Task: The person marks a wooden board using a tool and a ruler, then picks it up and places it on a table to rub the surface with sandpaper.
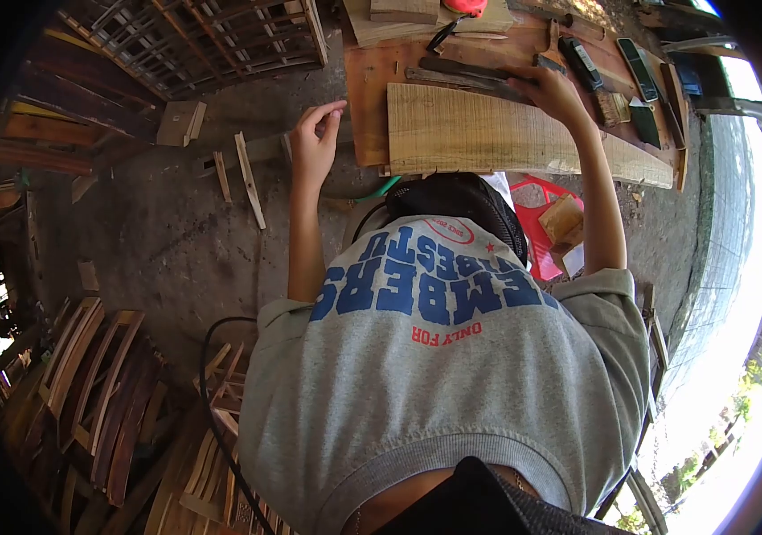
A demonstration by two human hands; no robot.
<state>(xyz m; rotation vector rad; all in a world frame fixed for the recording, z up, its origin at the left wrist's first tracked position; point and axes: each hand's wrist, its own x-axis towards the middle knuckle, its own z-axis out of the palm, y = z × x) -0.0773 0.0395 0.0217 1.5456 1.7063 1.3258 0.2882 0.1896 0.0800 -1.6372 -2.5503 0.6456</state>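
Left hand [317,141] empty, loosely curled beside tabletop [364,111]; right hand [548,92] at end of dark strip [463,68] beyond board [466,129], grip unclear. One-ended hold could swing dark strip into board.

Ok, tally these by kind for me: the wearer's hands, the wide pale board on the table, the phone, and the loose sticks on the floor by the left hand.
Hands (left hand, right hand): 2
Wide board: 1
Phone: 1
Floor sticks: 2
Total: 6
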